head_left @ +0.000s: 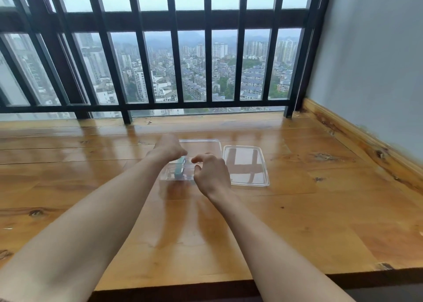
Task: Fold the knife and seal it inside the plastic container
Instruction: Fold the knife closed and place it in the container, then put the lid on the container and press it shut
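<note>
A clear plastic container (203, 144) rests on the wooden platform, uncovered. Its clear lid (246, 165) lies flat just to its right. My left hand (170, 148) reaches over the container's left side and holds the top of a light teal folded knife (179, 170), which stands on end inside the container. My right hand (211, 170) hovers over the container's near right part with fingers curled and apart, holding nothing. The knife's upper end is hidden by my left fingers.
A glossy wooden platform (297, 210) carries everything. Black window bars (207, 56) rise at the far edge. A pale wall with a wooden skirting board (357, 136) closes off the right side. The platform's front edge (229, 283) is near me.
</note>
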Demonstrator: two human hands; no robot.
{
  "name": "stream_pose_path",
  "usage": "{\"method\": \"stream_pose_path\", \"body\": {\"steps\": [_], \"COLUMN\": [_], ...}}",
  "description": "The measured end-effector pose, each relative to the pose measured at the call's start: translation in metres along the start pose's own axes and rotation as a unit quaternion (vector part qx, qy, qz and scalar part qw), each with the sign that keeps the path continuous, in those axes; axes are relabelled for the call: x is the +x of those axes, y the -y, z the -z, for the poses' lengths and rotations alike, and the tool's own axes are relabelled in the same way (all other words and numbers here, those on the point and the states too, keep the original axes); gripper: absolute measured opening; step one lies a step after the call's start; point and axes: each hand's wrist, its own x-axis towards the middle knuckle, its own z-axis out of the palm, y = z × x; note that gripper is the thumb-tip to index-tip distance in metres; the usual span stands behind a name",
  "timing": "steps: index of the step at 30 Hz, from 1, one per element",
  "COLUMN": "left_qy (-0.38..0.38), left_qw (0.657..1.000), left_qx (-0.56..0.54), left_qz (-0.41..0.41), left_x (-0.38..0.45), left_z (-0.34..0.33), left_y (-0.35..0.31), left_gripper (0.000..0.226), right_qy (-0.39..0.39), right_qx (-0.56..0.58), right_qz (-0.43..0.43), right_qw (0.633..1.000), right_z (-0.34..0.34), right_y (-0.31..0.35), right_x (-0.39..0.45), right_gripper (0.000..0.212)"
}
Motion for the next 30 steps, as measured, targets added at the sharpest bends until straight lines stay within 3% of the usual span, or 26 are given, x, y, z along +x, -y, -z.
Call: {"method": "stream_pose_path", "body": {"steps": [12,20,30], "left_qy": [-0.087,-0.100,-0.100], "left_qw": [0.987,0.980,0.976], "left_qx": [-0.088,-0.111,-0.144], "left_qz": [-0.105,-0.135,-0.129], "left_x": [-0.060,-0.065,-0.064], "left_z": [-0.030,-0.036,-0.039], "left_y": [0.018,0.025,0.025], "left_gripper": [0.019,0.017,0.014], "right_qy": [0.013,-0.076,0.034], "right_qx": [-0.009,-0.102,-0.239], "right_qz": [0.015,-0.032,-0.044], "right_qw": [1.000,0.991,0.969], "right_z": [0.013,0.028,0.026], "right_y": [-0.007,-0.022,-0.060], "right_x": [-0.005,-0.003,-0.009], "right_gripper": [0.032,0.025,0.020]}}
